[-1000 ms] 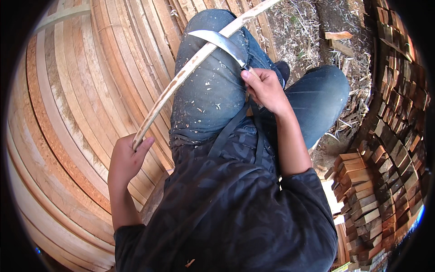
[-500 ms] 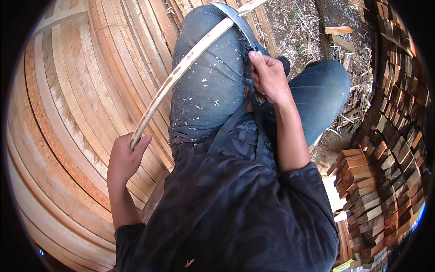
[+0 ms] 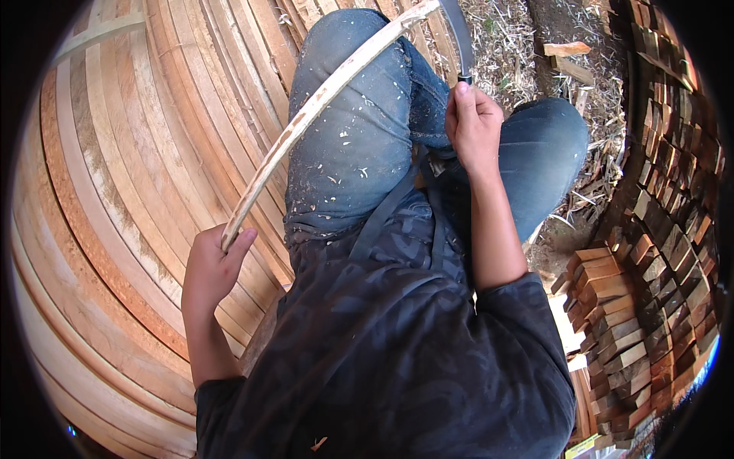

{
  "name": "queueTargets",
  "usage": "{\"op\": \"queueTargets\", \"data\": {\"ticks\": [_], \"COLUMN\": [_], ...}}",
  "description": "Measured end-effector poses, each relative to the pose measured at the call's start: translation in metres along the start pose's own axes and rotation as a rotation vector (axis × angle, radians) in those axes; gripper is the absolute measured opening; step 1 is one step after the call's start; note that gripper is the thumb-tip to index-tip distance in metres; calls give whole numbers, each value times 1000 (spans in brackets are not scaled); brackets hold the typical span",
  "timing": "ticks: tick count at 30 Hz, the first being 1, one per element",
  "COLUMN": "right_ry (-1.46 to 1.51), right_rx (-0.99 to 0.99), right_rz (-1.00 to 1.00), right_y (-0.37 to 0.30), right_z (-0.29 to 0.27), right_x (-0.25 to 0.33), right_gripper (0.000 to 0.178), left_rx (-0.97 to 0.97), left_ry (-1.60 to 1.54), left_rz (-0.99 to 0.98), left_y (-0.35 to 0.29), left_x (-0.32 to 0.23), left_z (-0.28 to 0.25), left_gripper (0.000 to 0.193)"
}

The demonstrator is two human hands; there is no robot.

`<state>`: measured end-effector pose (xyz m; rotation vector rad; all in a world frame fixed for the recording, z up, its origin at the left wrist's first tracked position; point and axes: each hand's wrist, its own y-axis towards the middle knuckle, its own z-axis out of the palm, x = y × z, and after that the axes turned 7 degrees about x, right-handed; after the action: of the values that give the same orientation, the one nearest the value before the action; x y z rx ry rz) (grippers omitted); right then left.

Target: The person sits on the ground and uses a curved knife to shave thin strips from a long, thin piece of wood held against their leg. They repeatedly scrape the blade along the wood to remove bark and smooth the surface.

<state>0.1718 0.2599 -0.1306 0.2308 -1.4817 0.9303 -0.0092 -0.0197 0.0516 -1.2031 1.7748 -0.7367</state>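
A long, pale, peeled wooden stick (image 3: pixel 319 99) with brown patches slants across my bent left leg (image 3: pixel 352 145), from lower left to the top. Its near end sits in my left hand (image 3: pixel 212 265), fingers wrapped round it and thumb along the side. My right hand (image 3: pixel 475 128), out over the gap between my knees, grips a sickle (image 3: pixel 460 37) by its handle, which the fingers mostly hide. The curved grey blade points away from me, beside the stick's far end at the top edge; whether they touch I cannot tell.
Long wooden planks (image 3: pixel 122 168) lie side by side under and left of me. Wood shavings (image 3: pixel 501 69) cover the ground ahead, with loose wood offcuts (image 3: pixel 567 49) among them. To the right rises a stack of cut wood blocks (image 3: pixel 612 306). Small chips dot my jeans.
My right hand and the sickle have moved right and slightly outward along the stick, to its far end. The stick and my left hand have hardly moved.
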Motion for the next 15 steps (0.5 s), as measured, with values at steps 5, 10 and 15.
{"op": "queueTargets", "data": {"ticks": [5, 10, 15], "right_ry": [9, -50, -196], "right_rx": [55, 226, 8], "right_rz": [217, 188, 110], "right_y": [4, -4, 2], "right_z": [18, 29, 22], "right_x": [-3, -1, -5], "right_gripper": [41, 42, 43], "left_rx": [-10, -22, -33], "left_ry": [-17, 12, -4], "left_rz": [70, 28, 45], "left_y": [0, 0, 0], "left_x": [2, 4, 3], "left_z": [1, 2, 2], "left_gripper": [42, 42, 44]}}
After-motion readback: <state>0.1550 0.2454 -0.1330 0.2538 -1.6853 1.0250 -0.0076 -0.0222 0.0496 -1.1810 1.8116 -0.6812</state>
